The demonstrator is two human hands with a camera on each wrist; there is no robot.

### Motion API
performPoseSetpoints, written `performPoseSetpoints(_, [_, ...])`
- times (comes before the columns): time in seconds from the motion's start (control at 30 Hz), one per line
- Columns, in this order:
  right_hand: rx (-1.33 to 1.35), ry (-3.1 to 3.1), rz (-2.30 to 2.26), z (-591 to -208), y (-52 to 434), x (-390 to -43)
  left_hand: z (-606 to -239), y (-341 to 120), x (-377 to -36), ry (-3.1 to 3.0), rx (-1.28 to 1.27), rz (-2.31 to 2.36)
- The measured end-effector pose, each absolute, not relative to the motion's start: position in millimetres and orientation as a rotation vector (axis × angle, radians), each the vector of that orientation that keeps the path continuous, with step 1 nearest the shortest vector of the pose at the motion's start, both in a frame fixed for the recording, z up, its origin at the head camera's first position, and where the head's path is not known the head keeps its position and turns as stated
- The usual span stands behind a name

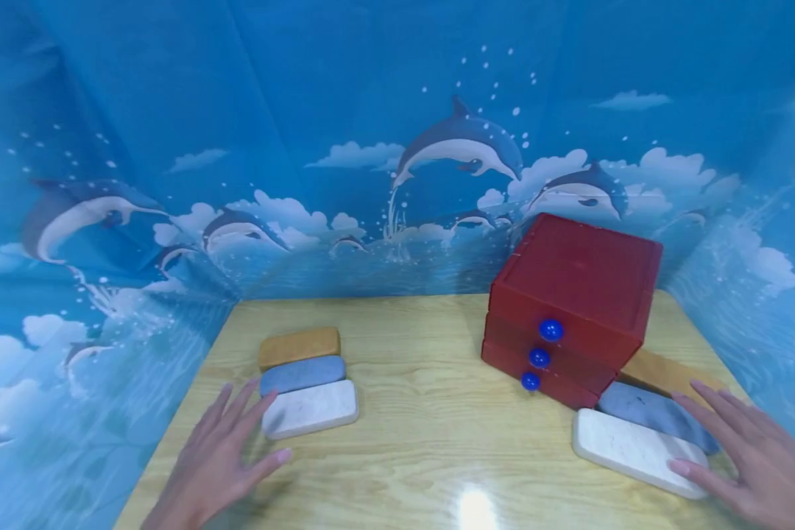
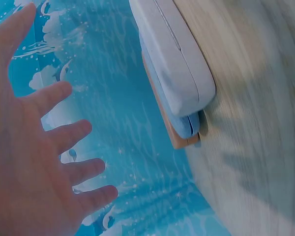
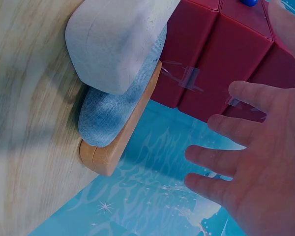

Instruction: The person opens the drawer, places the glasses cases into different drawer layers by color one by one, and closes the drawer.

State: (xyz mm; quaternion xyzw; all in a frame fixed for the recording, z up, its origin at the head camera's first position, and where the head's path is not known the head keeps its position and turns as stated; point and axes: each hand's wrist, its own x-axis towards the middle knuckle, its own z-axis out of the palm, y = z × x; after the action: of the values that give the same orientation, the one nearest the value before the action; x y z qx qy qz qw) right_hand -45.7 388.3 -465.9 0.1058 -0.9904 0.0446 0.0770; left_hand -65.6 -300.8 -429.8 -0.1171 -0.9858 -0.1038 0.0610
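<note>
My left hand (image 1: 220,458), fingers spread, hovers beside three glasses cases on the left: a white case (image 1: 313,409), a blue case (image 1: 303,375) and a tan case (image 1: 299,347), laid side by side. A gap separates that hand from the cases in the left wrist view. On the right, my right hand (image 1: 762,460) is likewise spread and holds nothing. Near it lie another white case (image 1: 636,450), a denim-textured blue case (image 3: 113,115) and a tan case (image 3: 105,157). The right wrist view shows these apart from the fingers.
Behind the right-hand cases stands a red drawer box (image 1: 579,272), its drawers shut, with blue knobs (image 1: 551,330) facing the front left. The wooden table (image 1: 417,412) is bordered by a blue dolphin-print cloth (image 1: 344,88) at the back and sides.
</note>
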Motion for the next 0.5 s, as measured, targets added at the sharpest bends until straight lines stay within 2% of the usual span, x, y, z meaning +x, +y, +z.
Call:
performPoseSetpoints(0.23, [0.326, -2.912, 0.176, -462.5, 389.3, -47.9, -429.4, -292.0, -72.0, -2.997, -0.366, -0.349])
performPoseSetpoints(0.5, [0.202, -3.024, 0.175, -449.7, 384.8, -58.3, -425.8, -281.4, -89.2, -2.988, -0.392, -0.382])
